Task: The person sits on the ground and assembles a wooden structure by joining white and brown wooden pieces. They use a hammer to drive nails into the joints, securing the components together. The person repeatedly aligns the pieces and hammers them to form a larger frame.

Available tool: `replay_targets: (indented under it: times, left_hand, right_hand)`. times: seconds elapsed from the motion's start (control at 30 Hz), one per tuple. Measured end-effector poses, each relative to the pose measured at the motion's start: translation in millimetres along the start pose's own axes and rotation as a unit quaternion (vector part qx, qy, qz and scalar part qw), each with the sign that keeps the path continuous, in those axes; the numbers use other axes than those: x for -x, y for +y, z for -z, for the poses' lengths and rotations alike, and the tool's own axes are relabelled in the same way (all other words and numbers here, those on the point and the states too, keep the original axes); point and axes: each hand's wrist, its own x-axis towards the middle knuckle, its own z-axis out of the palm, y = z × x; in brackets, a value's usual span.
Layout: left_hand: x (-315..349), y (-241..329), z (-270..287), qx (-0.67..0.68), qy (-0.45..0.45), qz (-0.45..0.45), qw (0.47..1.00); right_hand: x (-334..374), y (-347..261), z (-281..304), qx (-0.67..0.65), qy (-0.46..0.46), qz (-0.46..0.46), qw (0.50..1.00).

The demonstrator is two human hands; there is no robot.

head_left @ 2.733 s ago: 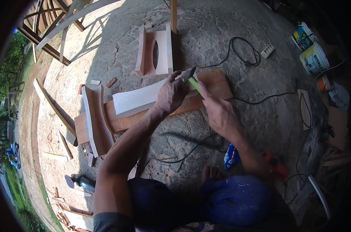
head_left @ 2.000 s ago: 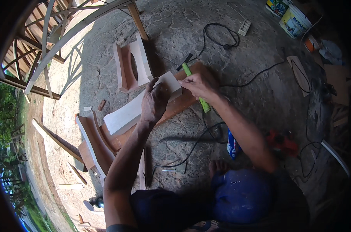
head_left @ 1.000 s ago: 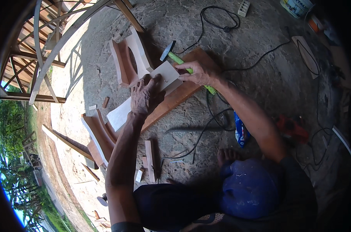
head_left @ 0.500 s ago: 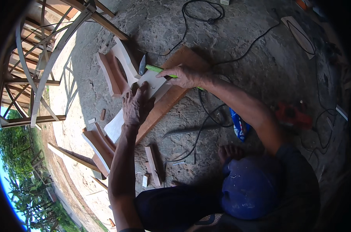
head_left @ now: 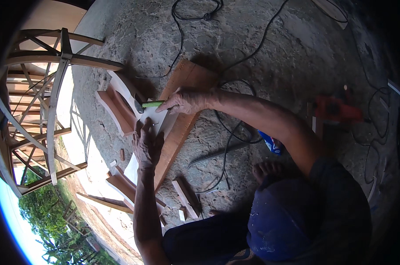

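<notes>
My right hand point(head_left: 186, 101) is closed round the green handle of a hammer point(head_left: 152, 104). The hammer's dark metal head reaches past a pale wooden board, toward a curved frame piece. My left hand point(head_left: 148, 143) lies on this pale board point(head_left: 161, 120) with its fingers spread, pressing it down. A thin mark, perhaps a nail, shows on the board near my left fingertips. Beneath lies a thick brown plank point(head_left: 182, 128), set diagonally on the rough ground. Just left of the hammer head rests the curved wooden frame piece point(head_left: 119, 104).
Another curved wooden piece point(head_left: 122, 185) lies by my left forearm, with small offcuts point(head_left: 185, 198) nearby. Black cables point(head_left: 226, 154) wind over the concrete floor. A red power tool point(head_left: 336, 109) stands at right, a blue packet point(head_left: 270, 143) near my foot. Wooden frames point(head_left: 54, 88) rise at left.
The view has shifted, so the frames at left show more. My right hand and the hammer have come lower and closer to the board. My left hand stays on the board.
</notes>
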Motion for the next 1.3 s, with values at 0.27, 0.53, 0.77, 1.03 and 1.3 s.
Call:
replay_targets:
  times: [0.27, 0.53, 0.77, 1.03, 1.3]
  left_hand:
    - [3, 3, 3, -0.029, -0.011, 0.008, 0.999]
    - [2, 4, 2, -0.021, -0.023, 0.017, 0.999]
    - [5, 0, 1, -0.017, -0.024, 0.03, 0.999]
    - [7, -2, 0, -0.033, -0.022, 0.032, 0.999]
    - [6, 1, 2, -0.026, -0.013, 0.031, 0.999]
  right_hand:
    - [44, -35, -18, -0.119, 0.26, -0.076, 0.955]
    - [43, -50, -30, -0.225, 0.2, -0.192, 0.934]
    - [50, -48, -24, -0.153, 0.177, -0.188, 0.954]
    - [81, -43, -39, -0.053, 0.186, -0.209, 0.958]
    - [90, -43, -38, -0.081, 0.185, -0.223, 0.954]
